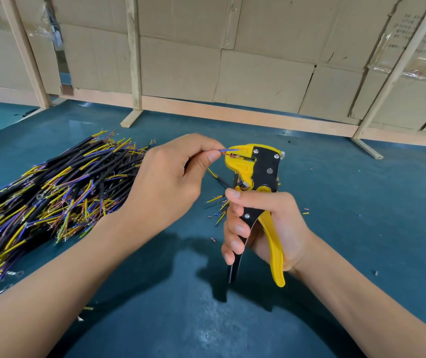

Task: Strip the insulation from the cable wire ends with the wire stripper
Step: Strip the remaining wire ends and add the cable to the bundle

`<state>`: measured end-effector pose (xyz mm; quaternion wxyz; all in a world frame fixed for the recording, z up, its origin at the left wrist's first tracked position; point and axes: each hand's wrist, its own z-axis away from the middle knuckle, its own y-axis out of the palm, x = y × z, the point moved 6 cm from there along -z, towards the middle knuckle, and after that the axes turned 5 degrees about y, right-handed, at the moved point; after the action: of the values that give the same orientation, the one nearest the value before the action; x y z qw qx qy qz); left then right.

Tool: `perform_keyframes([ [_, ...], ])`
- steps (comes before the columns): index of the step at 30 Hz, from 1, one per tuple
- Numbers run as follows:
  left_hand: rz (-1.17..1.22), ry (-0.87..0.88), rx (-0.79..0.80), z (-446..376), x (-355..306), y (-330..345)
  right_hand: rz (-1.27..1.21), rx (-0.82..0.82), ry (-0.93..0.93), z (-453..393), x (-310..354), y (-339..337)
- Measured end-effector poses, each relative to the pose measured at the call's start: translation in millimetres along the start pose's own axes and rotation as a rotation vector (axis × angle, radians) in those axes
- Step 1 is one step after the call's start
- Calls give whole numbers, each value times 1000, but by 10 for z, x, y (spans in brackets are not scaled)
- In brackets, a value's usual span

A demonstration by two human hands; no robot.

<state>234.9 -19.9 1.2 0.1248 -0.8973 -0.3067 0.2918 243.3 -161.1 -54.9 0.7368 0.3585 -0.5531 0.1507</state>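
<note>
The person is working over a teal table (pixel 335 202), and the step in hand looks like feeding a wire end into the tool. The left hand (pixel 170 182) is pinching the cable (pixel 228 150) between thumb and forefinger, its fingers curled around the rest of it, and is presenting the thin coloured cores (blue and yellow are showing, with a reddish one lower down) to the head of the wire stripper (pixel 255 166). The core tips are lying across the yellow front of the tool, at or just inside its mouth; how far they are seated cannot be told.

The right hand (pixel 263 228) is gripping the stripper's two handles, fingers wrapped over the black one and the palm backing the yellow one. The handles are standing apart, so the squeeze seems not yet made.

To the left, well apart from the tool, a large pile of cables (pixel 51 195) is lying with frayed copper showing at many ends. Small offcuts of insulation (pixel 306 213) are scattered near the right hand.

The next move is probably calling for the cores to be held steady and level in the blades while the right hand is closing the handles firmly.
</note>
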Motion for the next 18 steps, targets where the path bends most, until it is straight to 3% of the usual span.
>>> perform_keyframes([
  [9, 16, 29, -31, -6, -22, -37, 19, -53, 35, 46, 25, 29],
  [18, -68, 28, 65, 3, 49, 5, -43, -125, 45, 11, -38, 30],
])
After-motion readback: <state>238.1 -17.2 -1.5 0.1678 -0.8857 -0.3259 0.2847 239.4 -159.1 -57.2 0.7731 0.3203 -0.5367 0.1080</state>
